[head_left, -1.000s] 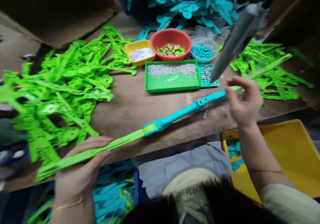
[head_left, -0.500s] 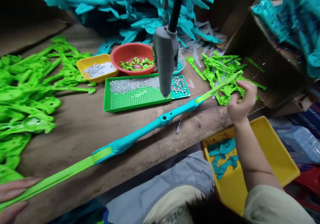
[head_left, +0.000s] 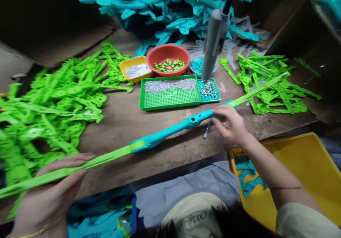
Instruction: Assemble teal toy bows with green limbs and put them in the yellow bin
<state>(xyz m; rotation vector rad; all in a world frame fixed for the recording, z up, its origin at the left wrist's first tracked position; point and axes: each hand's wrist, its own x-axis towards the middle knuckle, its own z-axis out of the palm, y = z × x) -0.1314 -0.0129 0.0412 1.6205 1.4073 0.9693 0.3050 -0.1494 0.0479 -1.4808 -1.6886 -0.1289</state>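
Note:
A long plastic bar, its teal middle section (head_left: 170,131) joined to a lime-green strip at either end, slants over the bench from lower left to upper right. My left hand (head_left: 54,184) is closed round the green strip at the lower left, thumb on the near side. Toward the other end, my right hand (head_left: 233,124) has its fingers on the teal section, close to the right joint, with the thumb below. A small screwdriver-like tool (head_left: 206,131) lies on the bench just beneath that hand. The grey powered screwdriver (head_left: 215,43) hangs point down above the small teal tray (head_left: 209,98).
Lime-green parts are heaped at left (head_left: 61,103) and right (head_left: 274,89). A green tray (head_left: 169,105) of small metal pieces stands mid-bench, behind it a yellow dish (head_left: 133,78), a red bowl (head_left: 168,48) and a clear tub (head_left: 195,73). Below right is a yellow bin (head_left: 298,167).
My right hand has moved left along the bar, from the right green strip onto the teal section. My left hand keeps its hold. The camera view has swung right, then partly back.

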